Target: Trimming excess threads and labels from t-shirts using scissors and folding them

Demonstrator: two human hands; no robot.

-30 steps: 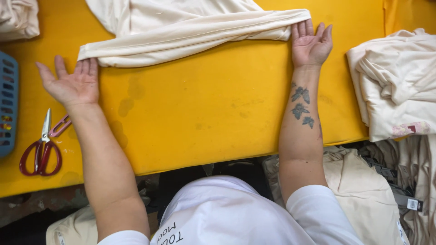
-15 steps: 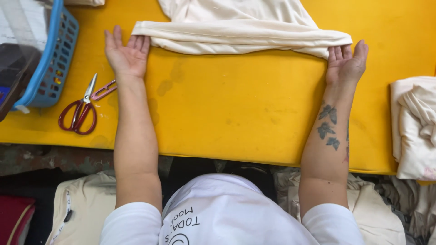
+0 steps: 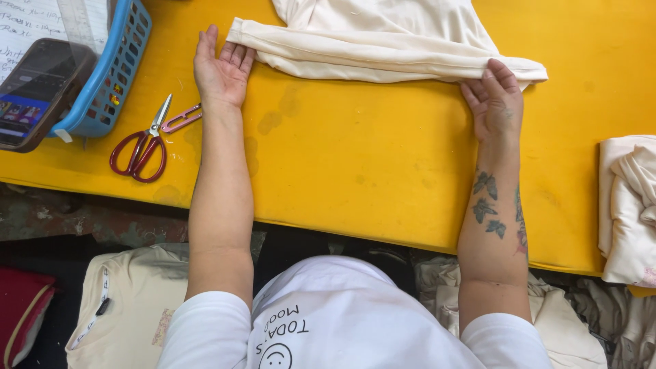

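The head camera looked straight down on a yellow table (image 3: 383, 171) with a cream garment (image 3: 383, 48) spread across its far side, folded over so that a long doubled edge ran nearly level from left to right. The left hand (image 3: 220, 68) lay open and palm-up at the garment's left end, fingers stretched flat, their tips just under or against the cloth's corner; it gripped nothing. The right hand (image 3: 495, 102) lay open and palm-down at the right end, its fingertips pressing on the folded edge near the point where the fabric tapered off, with no cloth pinched between the fingers that could be seen. Both forearms reached out from the near edge of the table, well apart, the right one marked with leaf-shaped tattoos.

Left of the left wrist lay a pair of scissors (image 3: 147, 143) with red handles, blades pointing toward the hand but not touching it. Farther left stood a blue plastic basket (image 3: 113, 75), with a phone (image 3: 34, 92) leaning at its near side. At the table's right edge sat a stack of folded cream cloth (image 3: 625, 205), apart from the right hand. More pale garments (image 3: 130, 301) lay below the table's near edge.
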